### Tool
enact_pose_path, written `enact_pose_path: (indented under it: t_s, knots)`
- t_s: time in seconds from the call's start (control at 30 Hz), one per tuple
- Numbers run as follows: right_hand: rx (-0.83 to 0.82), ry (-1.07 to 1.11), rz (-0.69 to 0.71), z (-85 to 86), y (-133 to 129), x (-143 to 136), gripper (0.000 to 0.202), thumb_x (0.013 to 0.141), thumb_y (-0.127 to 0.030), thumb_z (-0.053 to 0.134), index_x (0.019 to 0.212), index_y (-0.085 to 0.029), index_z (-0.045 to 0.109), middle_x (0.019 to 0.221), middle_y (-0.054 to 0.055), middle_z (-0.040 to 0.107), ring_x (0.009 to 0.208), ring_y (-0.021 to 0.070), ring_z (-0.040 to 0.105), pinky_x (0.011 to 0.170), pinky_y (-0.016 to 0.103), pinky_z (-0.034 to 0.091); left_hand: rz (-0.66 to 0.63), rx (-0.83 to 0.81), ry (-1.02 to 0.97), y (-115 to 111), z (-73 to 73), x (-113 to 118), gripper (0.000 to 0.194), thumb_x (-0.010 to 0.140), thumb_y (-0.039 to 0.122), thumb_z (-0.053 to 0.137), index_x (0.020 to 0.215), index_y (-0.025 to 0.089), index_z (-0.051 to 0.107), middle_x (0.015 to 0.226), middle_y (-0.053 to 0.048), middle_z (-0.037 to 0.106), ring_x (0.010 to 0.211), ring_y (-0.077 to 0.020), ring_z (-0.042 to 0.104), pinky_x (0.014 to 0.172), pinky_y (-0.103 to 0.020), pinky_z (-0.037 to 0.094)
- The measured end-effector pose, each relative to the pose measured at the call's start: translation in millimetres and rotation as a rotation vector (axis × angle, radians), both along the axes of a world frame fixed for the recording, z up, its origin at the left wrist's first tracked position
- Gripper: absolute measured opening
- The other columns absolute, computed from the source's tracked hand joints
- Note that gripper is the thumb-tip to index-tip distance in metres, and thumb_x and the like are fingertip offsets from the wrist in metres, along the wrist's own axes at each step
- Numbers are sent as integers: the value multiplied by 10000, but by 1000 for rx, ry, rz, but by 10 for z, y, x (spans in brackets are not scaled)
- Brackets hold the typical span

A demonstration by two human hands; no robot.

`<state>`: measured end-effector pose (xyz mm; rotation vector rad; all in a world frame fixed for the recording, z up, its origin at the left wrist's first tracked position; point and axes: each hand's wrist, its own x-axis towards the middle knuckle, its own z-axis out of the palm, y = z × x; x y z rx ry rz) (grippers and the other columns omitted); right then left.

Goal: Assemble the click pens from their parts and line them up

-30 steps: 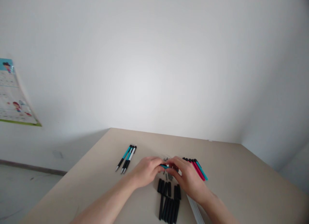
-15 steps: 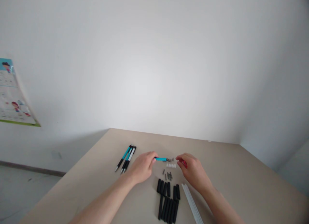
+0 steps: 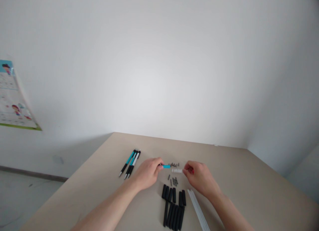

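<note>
My left hand [image 3: 149, 173] pinches a blue pen barrel [image 3: 166, 166] that points to the right. My right hand [image 3: 199, 176] is closed, with a bit of a red item [image 3: 192, 171] showing between its fingers; most of that item is hidden. Between the hands lie small metal tips [image 3: 174, 165] and a row of white plastic pieces [image 3: 176, 171]. Several springs [image 3: 174, 181] rest just nearer. Below them are short black grips [image 3: 173, 195] and longer black parts [image 3: 175, 217].
Three assembled pens [image 3: 130, 164] lie on the left of the beige table [image 3: 104, 181]. White thin rods [image 3: 198, 209] lie beside the black parts, near my right forearm. A wall stands behind the table, and a poster [image 3: 15, 98] hangs at far left.
The blue barrel now sticks out less from my left fingers and sits slightly lower. The fingers of my right hand have curled further, hiding more of the red item.
</note>
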<state>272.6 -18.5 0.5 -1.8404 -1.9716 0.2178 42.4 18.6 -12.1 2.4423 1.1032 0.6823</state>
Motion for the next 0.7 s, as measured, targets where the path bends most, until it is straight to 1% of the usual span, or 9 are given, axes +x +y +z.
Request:
enact_pose_path:
  t_s: [0.17, 0.23, 0.3, 0.37, 0.43, 0.57, 0.7]
  knots:
    - [-53, -42, 132, 30, -62, -52, 117, 744, -174, 566, 712, -208, 673, 695, 17, 686, 680, 172, 606, 639, 253, 382, -44, 8, -18, -7, -3, 0, 176, 921, 164, 426, 953, 208, 593, 912, -26, 658, 865, -180, 585, 759, -259, 412]
    - [-55, -42, 179, 41, -89, -84, 112, 742, -187, 581, 763, -223, 685, 714, 8, 687, 704, 175, 610, 666, 258, 384, -47, 7, -17, -14, 4, 1, 168, 919, 164, 430, 951, 206, 589, 915, -28, 652, 876, -182, 579, 767, -260, 412]
    - [-55, -27, 210, 52, -113, -111, 156, 749, -192, 582, 844, -243, 696, 731, -1, 688, 727, 176, 615, 692, 263, 387, -52, 4, -10, -23, 19, 2, 164, 919, 163, 430, 952, 207, 585, 916, -27, 648, 880, -182, 574, 770, -262, 413]
    - [-65, -16, 230, 60, -128, -126, 202, 756, -198, 582, 906, -264, 700, 739, -7, 690, 738, 178, 619, 705, 267, 389, -63, 2, 0, -32, 38, 3, 164, 914, 151, 431, 955, 208, 579, 912, -24, 643, 876, -182, 570, 769, -263, 414]
    - [-80, -18, 245, 60, -136, -133, 219, 760, -200, 580, 925, -275, 703, 738, -12, 694, 744, 181, 624, 710, 270, 390, -73, 1, 3, -41, 52, 4, 161, 905, 137, 438, 954, 210, 572, 909, -21, 637, 870, -181, 567, 762, -262, 414]
    - [-90, -40, 250, 44, -141, -139, 199, 763, -202, 579, 888, -278, 713, 739, -13, 705, 758, 187, 626, 720, 276, 388, -76, 1, -1, -51, 51, 3, 150, 879, 111, 464, 937, 210, 560, 908, -19, 626, 861, -178, 563, 752, -259, 413]
    - [-79, -46, 253, 50, -132, -139, 171, 767, -208, 576, 845, -268, 716, 731, -10, 705, 737, 180, 625, 696, 266, 385, -68, -6, -1, -53, 43, 1, 158, 859, 97, 473, 935, 208, 555, 906, -21, 621, 862, -179, 561, 751, -259, 413]
